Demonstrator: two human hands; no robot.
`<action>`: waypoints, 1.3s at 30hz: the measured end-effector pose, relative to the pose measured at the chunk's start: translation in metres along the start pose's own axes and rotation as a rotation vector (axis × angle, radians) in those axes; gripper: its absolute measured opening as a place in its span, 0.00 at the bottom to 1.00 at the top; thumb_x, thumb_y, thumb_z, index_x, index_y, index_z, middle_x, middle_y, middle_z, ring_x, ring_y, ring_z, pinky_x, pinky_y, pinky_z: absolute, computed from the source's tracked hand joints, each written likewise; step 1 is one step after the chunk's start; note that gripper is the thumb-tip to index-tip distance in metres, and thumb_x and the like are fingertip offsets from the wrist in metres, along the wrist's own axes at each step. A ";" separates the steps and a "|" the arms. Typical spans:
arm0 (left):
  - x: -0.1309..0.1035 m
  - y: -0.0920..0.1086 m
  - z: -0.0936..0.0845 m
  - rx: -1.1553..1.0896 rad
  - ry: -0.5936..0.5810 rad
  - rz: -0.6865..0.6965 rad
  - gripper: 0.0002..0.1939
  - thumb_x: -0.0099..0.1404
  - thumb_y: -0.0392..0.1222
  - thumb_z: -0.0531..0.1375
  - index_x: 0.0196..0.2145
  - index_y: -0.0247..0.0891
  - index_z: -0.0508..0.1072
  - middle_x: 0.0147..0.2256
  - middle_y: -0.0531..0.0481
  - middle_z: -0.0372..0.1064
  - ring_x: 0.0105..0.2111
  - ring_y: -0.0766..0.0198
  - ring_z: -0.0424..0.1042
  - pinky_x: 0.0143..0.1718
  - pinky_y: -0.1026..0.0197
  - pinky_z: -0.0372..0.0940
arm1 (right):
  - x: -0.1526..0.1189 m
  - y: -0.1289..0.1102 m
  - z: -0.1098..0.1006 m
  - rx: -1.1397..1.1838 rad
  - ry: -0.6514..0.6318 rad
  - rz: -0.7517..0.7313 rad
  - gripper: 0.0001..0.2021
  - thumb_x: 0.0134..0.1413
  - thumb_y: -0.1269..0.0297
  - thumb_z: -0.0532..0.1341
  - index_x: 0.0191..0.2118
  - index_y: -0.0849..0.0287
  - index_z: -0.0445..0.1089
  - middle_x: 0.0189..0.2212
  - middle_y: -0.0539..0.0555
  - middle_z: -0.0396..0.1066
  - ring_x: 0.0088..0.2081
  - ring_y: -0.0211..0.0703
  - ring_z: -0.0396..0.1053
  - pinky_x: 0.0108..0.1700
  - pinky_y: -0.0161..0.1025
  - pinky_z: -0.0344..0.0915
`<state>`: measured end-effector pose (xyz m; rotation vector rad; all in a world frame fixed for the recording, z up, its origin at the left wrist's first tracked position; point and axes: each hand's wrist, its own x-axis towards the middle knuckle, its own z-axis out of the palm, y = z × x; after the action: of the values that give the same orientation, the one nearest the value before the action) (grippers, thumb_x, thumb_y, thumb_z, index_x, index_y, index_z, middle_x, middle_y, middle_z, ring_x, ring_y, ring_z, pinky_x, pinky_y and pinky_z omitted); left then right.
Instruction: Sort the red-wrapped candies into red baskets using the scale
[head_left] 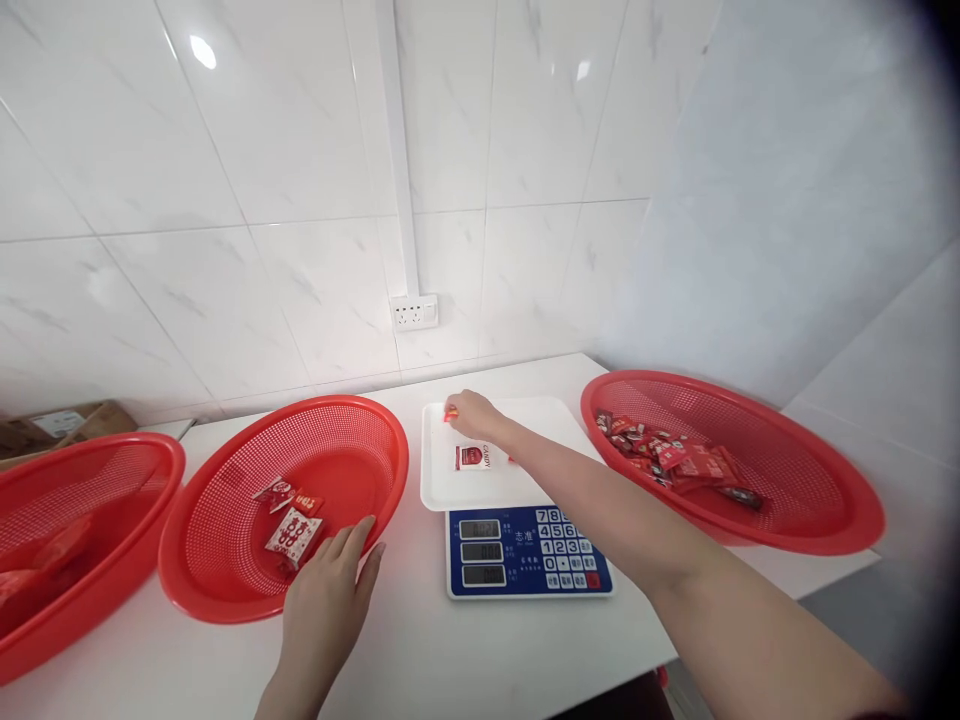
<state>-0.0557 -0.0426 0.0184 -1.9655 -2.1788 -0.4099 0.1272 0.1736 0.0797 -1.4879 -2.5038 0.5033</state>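
My right hand [474,414] is over the white weighing pan [442,488], its fingers closed in a pinch on a small red candy packet [451,412]. Below that hand a red and white candy packet [472,457] lies flat on the pan, and a bit of red shows beside my forearm. My left hand [334,575] grips the near right rim of the middle red basket [187,575], fingers over the inside and thumb outside. Several packets lie in that basket, among them a white one with a red pattern [293,535].
The scale's blue keypad panel [517,560] faces me below the pan. To the right a red basket [825,500] holds many small packets. Another red basket [161,480] stands at far left, a cardboard box [86,420] behind it. A socket [414,312] is on the tiled wall.
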 end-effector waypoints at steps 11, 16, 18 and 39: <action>-0.001 0.001 -0.004 -0.009 -0.015 -0.005 0.20 0.67 0.48 0.47 0.49 0.40 0.69 0.43 0.47 0.73 0.40 0.58 0.72 0.31 0.62 0.66 | -0.041 0.001 -0.008 -0.186 -0.236 -0.184 0.21 0.46 0.69 0.63 0.49 0.56 0.69 0.45 0.60 0.70 0.45 0.56 0.68 0.42 0.45 0.64; 0.001 0.001 -0.003 0.015 -0.002 -0.001 0.20 0.67 0.48 0.46 0.49 0.40 0.69 0.42 0.47 0.73 0.39 0.58 0.72 0.29 0.63 0.65 | -0.050 0.017 0.004 -0.153 -0.161 -0.157 0.14 0.50 0.76 0.57 0.43 0.60 0.71 0.43 0.62 0.70 0.43 0.53 0.69 0.41 0.43 0.64; 0.003 0.003 -0.003 0.015 -0.011 -0.005 0.20 0.67 0.48 0.46 0.49 0.40 0.69 0.42 0.46 0.73 0.39 0.58 0.72 0.29 0.63 0.64 | -0.048 0.005 0.003 -0.046 -0.086 -0.189 0.15 0.54 0.72 0.56 0.48 0.58 0.68 0.46 0.59 0.69 0.46 0.48 0.68 0.44 0.40 0.63; 0.014 0.005 -0.007 0.030 -0.029 -0.018 0.18 0.67 0.45 0.45 0.49 0.40 0.68 0.43 0.47 0.73 0.41 0.59 0.72 0.27 0.64 0.62 | -0.080 0.038 -0.001 -0.089 0.049 -0.036 0.12 0.54 0.74 0.53 0.41 0.61 0.72 0.42 0.60 0.70 0.44 0.47 0.67 0.45 0.40 0.62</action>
<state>-0.0524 -0.0314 0.0295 -1.9497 -2.2084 -0.3522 0.1970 0.1205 0.0675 -1.4644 -2.5404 0.3500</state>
